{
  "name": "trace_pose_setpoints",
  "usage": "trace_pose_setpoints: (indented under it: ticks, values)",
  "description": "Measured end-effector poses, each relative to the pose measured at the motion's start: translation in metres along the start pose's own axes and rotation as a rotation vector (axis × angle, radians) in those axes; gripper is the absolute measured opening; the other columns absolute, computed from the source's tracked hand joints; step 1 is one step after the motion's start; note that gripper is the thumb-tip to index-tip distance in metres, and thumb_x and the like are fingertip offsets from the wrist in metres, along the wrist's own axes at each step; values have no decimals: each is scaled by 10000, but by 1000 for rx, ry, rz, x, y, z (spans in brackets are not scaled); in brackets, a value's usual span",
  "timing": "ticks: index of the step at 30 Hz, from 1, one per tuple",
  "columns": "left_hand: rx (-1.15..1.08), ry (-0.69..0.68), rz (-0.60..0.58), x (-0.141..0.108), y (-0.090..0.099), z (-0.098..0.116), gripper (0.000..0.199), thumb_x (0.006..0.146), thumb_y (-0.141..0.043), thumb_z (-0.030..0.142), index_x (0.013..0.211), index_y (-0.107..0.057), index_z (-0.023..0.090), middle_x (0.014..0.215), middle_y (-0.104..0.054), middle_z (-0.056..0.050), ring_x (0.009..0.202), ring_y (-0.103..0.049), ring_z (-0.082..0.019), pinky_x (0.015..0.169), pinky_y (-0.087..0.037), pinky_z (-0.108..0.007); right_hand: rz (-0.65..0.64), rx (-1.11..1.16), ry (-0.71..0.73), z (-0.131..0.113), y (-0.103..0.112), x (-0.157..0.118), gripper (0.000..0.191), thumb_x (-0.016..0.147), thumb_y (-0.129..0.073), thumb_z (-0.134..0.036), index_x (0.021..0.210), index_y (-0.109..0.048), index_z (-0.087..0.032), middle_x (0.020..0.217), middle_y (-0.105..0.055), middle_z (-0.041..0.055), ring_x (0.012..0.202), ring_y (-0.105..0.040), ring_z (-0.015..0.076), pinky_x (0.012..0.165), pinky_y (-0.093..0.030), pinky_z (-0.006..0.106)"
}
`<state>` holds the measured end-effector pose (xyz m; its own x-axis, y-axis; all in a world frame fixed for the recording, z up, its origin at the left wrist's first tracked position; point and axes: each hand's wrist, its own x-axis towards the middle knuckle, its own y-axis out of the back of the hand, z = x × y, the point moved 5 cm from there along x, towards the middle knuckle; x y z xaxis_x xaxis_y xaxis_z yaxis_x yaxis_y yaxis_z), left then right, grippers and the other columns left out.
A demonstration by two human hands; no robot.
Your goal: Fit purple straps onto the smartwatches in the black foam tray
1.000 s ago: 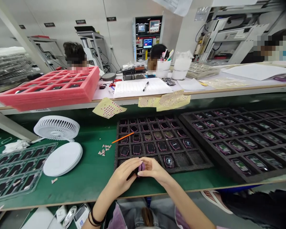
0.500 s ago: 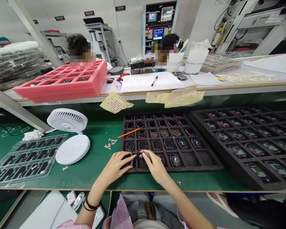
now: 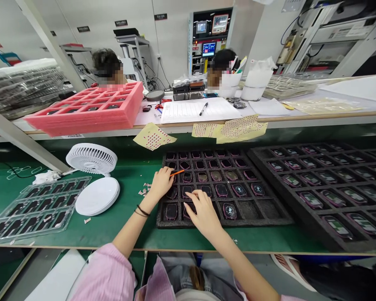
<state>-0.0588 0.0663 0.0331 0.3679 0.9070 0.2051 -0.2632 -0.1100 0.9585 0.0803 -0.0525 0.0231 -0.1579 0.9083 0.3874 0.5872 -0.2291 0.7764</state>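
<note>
My left hand [image 3: 161, 182] is over the left edge of a black foam tray [image 3: 249, 211], its bent fingers around the left end of a thin orange stick [image 3: 177, 172]. Smartwatch bodies with dark screens and purplish rims fill most compartments. My right hand [image 3: 205, 213] hovers above the front rows, thumb and forefinger apart with nothing visible between them. Beneath it, a watch [image 3: 188, 212] in the front row is partly hidden. Left of that lies another watch [image 3: 171, 211], fully in its compartment. Small pale pieces [image 3: 143, 192] lie beside my left wrist.
A second foam tray of watches [image 3: 313, 200] stands at the right. Leftward are a white fan [image 3: 97, 196] and a clear plastic tray with black parts [image 3: 39, 209]. Above the bench, a shelf holds a pink foam box [image 3: 81, 121] and papers [image 3: 188, 110]. Two people sit beyond.
My left hand has moved up and left from the front-row watch to the orange stick. My right hand has let go of a watch, now in its compartment, and its fingers have parted.
</note>
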Motion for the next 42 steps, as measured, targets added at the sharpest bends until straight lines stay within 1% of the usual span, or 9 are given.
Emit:
trace_pose_setpoints:
  ticks: [6,13,19,24,27,30,34,39,42]
  values:
    - [27,50,-2,22,-8,-4,206,924,-401,121,973,-601,121,984,-622,-129,917,-620,-243,815,-454,-363,-182,-189,27,-13,-16,52,199,905,-500,-249,988,-647,-142,1011,-579,169,973,-521,312,806,-434,448]
    - [-301,114,206,-20,31,-24,218,950,-372,224,1003,-564,137,975,-604,-91,873,-600,-190,785,-455,-286,-333,-186,48,-23,-46,78,204,842,-638,-251,972,-635,-94,1072,-586,207,1041,-526,323,833,-442,439]
    - [-726,213,145,-73,44,-27,328,922,-410,441,916,-598,173,641,-494,31,578,-458,-116,563,-360,-224,-344,442,59,-25,-49,76,151,787,-668,-148,882,-558,-190,787,-645,0,764,-608,166,728,-458,300]
    - [-1153,305,-36,-92,24,-4,453,843,-455,614,783,-535,172,532,-276,88,425,-234,-66,412,-203,-199,-215,1269,-352,-8,-37,68,205,784,-648,-372,875,-580,-201,632,-598,-41,515,-544,110,478,-375,223]
    - [-1241,281,-87,-90,16,15,473,831,-474,632,729,-516,172,496,-249,96,408,-206,-58,399,-168,-196,-151,1597,-486,-13,-24,62,257,743,-695,-406,852,-576,-205,562,-530,-70,409,-456,75,404,-298,206]
    - [-1207,207,-22,-85,18,29,436,860,-494,561,720,-561,154,508,-367,64,448,-286,-66,426,-221,-196,-115,1699,-540,-20,-15,58,276,712,-742,-381,769,-538,-203,559,-508,-82,365,-400,46,376,-273,197]
    - [-1139,166,57,-84,25,36,365,893,-503,461,755,-616,143,682,-588,-13,579,-451,-97,520,-345,-203,-69,1695,-555,-22,-12,55,310,692,-761,-399,763,-527,-209,569,-523,-82,387,-449,61,434,-395,221]
    - [-1114,203,69,-86,25,36,357,883,-508,465,742,-614,154,598,-538,10,548,-444,-100,479,-323,-197,-43,1686,-555,-21,-12,53,318,712,-745,-419,736,-506,-211,575,-509,-82,412,-447,60,483,-432,232]
    - [-1121,212,61,-86,26,35,384,861,-521,495,703,-595,153,520,-447,40,486,-368,-83,452,-282,-198,-9,1620,-535,-20,-12,53,341,704,-744,-442,726,-496,-209,528,-461,-96,368,-389,46,413,-354,207]
